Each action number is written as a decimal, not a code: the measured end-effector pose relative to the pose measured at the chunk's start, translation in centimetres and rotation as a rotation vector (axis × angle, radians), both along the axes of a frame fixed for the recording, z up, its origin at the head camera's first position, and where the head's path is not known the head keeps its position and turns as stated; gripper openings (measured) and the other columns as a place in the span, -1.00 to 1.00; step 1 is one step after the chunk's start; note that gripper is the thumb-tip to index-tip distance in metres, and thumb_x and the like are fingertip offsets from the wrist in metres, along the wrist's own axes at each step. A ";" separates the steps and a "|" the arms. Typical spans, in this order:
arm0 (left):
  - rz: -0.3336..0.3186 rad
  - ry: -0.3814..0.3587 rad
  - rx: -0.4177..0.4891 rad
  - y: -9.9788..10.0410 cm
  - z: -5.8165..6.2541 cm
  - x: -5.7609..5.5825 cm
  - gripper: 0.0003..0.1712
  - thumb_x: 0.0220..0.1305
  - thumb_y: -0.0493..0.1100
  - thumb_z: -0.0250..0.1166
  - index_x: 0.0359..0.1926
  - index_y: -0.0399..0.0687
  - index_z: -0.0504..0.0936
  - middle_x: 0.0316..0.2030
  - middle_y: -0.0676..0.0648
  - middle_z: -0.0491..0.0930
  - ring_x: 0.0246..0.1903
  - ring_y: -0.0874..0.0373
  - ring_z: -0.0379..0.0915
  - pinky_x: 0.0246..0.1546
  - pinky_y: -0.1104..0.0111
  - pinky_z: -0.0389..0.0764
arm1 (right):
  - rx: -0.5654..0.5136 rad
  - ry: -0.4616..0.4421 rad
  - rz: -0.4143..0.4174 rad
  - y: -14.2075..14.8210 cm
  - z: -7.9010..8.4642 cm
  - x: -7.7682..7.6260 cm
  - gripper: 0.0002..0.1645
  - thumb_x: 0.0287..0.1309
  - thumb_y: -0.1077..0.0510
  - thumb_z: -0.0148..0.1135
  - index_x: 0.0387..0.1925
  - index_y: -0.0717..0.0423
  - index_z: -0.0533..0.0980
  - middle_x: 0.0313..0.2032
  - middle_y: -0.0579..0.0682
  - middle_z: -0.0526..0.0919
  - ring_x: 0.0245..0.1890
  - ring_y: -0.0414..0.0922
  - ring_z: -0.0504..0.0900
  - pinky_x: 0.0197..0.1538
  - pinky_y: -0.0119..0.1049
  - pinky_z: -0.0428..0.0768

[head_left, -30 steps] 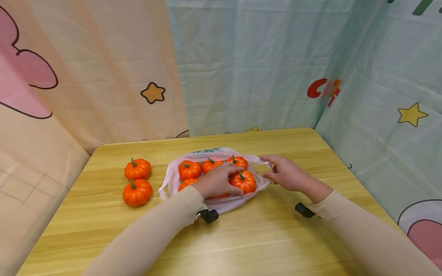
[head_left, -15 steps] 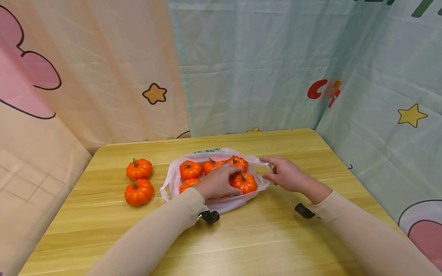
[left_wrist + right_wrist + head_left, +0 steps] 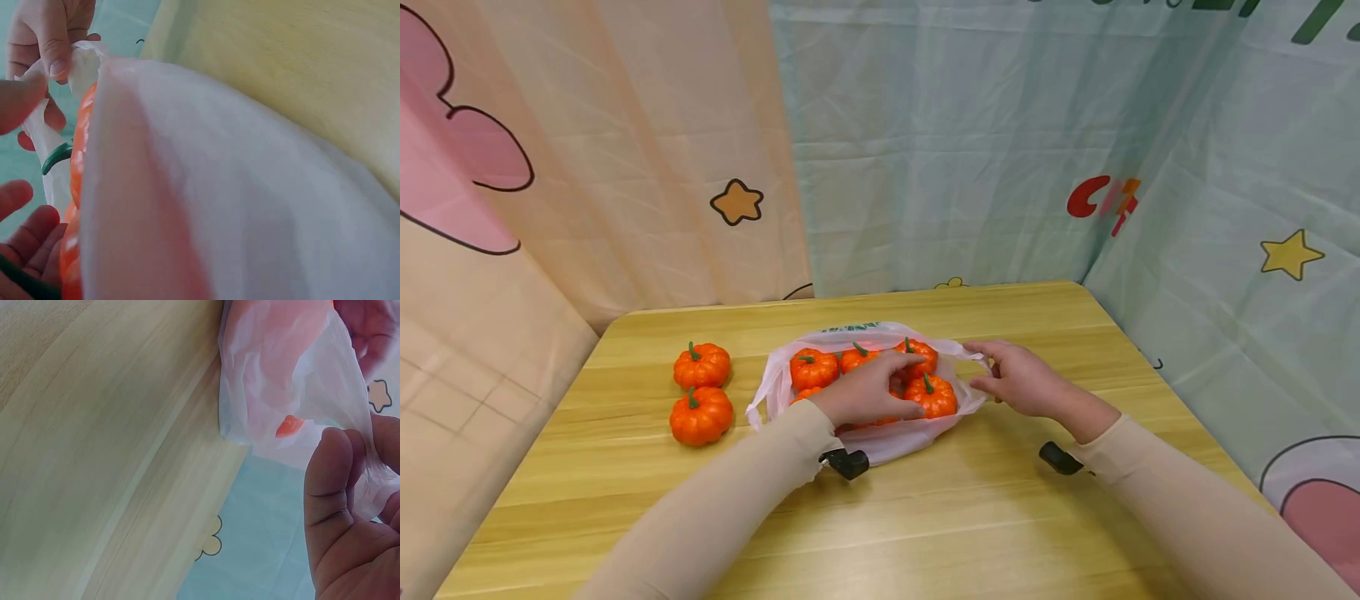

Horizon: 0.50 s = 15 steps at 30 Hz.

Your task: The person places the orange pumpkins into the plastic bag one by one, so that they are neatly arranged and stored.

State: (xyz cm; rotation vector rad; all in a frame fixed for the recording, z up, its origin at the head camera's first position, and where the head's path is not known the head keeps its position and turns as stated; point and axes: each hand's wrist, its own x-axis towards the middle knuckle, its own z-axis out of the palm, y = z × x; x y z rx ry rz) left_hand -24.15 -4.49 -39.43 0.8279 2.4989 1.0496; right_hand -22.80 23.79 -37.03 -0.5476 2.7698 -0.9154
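Observation:
Several small orange pumpkins with green stems sit inside a thin white plastic bag [image 3: 895,446] on the table. Over the bag's opening is my left hand [image 3: 872,390], thumb and fingers spread, just left of the front right pumpkin [image 3: 934,398]. That hand hides part of the pumpkins beneath it. At the bag's right end my right hand [image 3: 1024,379] pinches a handle loop; the right wrist view shows the gathered plastic [image 3: 374,469] between thumb and fingers. In the left wrist view, the bag's side [image 3: 237,187] covers most of the pumpkins.
Two more pumpkins, one behind [image 3: 702,365] and one in front [image 3: 702,415], stand outside the bag to its left. The wooden table [image 3: 985,517] meets printed curtains [image 3: 925,167] at its back and right edge.
My left hand has loosened from the front right pumpkin and drawn slightly left, its fingers parting. The right hand keeps its pinch on the handle, and the bagged pumpkins stay put.

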 end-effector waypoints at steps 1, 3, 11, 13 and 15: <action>-0.001 -0.013 0.017 -0.3 0.2 0.0 -0.04 0.25 0.16 0.51 0.59 0.16 0.33 0.45 0.09 0.42 0.31 0.13 0.46 0.40 0.17 0.48 | 0.002 -0.001 0.000 0.0 0.0 0.0 -0.27 0.39 0.21 0.35 0.51 0.23 0.34 -0.45 0.03 0.53 -0.58 -0.13 0.50 -0.47 -0.28 0.56; -0.010 -0.029 0.058 -0.8 0.6 0.2 -0.06 0.28 0.15 0.50 0.59 0.16 0.32 0.43 0.06 0.45 0.27 0.11 0.51 0.38 0.14 0.51 | 0.003 -0.001 0.000 -0.1 0.1 0.0 -0.27 0.39 0.21 0.35 0.50 0.24 0.34 -0.44 0.03 0.53 -0.58 -0.13 0.50 -0.47 -0.27 0.57; 0.025 0.087 0.106 -5.3 3.4 0.7 -0.13 0.32 0.05 0.49 0.57 0.07 0.36 0.50 -0.01 0.40 0.46 -0.08 0.36 0.47 -0.03 0.41 | 0.016 -0.006 -0.003 -0.1 0.3 0.0 -0.27 0.41 0.20 0.34 0.52 0.22 0.33 -0.39 0.04 0.54 -0.57 -0.13 0.51 -0.48 -0.27 0.56; 0.063 0.126 0.074 -7.1 4.1 1.0 -0.14 0.32 0.06 0.49 0.56 0.08 0.37 0.52 -0.02 0.38 0.48 -0.12 0.33 0.47 -0.09 0.40 | 0.019 -0.011 -0.007 -0.1 0.4 0.1 -0.27 0.41 0.19 0.33 0.52 0.22 0.33 -0.39 0.04 0.55 -0.56 -0.12 0.50 -0.48 -0.27 0.56; 0.105 0.160 0.037 -9.0 4.7 1.2 -0.14 0.31 0.07 0.49 0.55 0.08 0.38 0.52 -0.05 0.37 0.48 -0.18 0.32 0.45 -0.15 0.40 | 0.021 -0.013 -0.011 0.0 0.5 0.1 -0.27 0.41 0.19 0.33 0.52 0.22 0.33 -0.39 0.05 0.55 -0.56 -0.12 0.50 -0.48 -0.27 0.56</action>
